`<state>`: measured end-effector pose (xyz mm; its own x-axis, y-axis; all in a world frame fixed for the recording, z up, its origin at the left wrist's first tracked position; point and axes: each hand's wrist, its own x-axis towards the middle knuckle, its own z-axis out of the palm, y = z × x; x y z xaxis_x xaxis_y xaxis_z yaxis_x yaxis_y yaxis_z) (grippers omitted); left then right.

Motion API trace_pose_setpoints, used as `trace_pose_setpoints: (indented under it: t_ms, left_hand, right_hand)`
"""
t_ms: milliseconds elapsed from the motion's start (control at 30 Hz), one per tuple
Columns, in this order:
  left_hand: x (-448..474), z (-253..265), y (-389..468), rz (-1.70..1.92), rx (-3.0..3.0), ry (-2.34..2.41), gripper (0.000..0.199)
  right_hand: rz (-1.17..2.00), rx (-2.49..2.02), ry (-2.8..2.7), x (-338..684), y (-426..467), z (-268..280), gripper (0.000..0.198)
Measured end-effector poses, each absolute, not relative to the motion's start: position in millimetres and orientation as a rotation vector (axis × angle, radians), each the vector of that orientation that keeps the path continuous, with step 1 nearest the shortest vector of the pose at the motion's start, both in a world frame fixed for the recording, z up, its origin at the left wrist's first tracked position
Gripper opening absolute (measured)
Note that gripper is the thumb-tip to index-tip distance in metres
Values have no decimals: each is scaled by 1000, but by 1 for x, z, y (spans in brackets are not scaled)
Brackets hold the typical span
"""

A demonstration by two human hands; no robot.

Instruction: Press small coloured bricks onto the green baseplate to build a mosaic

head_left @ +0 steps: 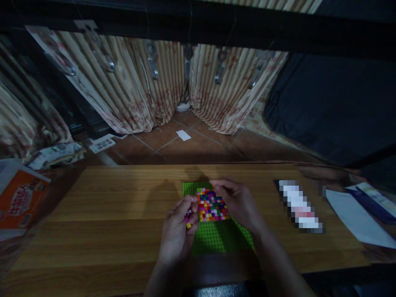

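A green studded baseplate lies on the wooden table, with a tightly packed patch of small multicoloured building bricks on its upper part. My left hand is closed around several loose bricks, purple, pink and yellow among them, just left of the patch. Thumb and forefinger of that hand pinch together near a pale pink piece. Over the patch's upper right edge, my right hand has its fingertips pinched, with a tiny reddish brick showing at them. That hand hides the baseplate's upper right part.
The wooden table spreads to both sides. A blurred-out oblong item lies on its right part. White paper is at the far right, and an orange-and-white box at the far left. Striped curtains hang beyond the tiled floor.
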<state>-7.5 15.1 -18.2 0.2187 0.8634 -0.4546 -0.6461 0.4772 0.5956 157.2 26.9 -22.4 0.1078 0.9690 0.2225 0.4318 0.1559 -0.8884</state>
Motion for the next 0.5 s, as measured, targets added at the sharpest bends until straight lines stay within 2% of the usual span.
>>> trace_pose_setpoints:
  t_ms: [167,367,500]
  left_hand:
    - [-8,-17,16,1069,309,836,29]
    - [-11,-15,14,1070,303,834,28]
    - [-11,-14,14,1067,290,834,29]
  right_hand:
    - [511,-1454,-1646,153,28,-23,21]
    - [430,-1534,-1843,148,30,-22,40]
    - [417,-1509,-1842,146,32,-23,45]
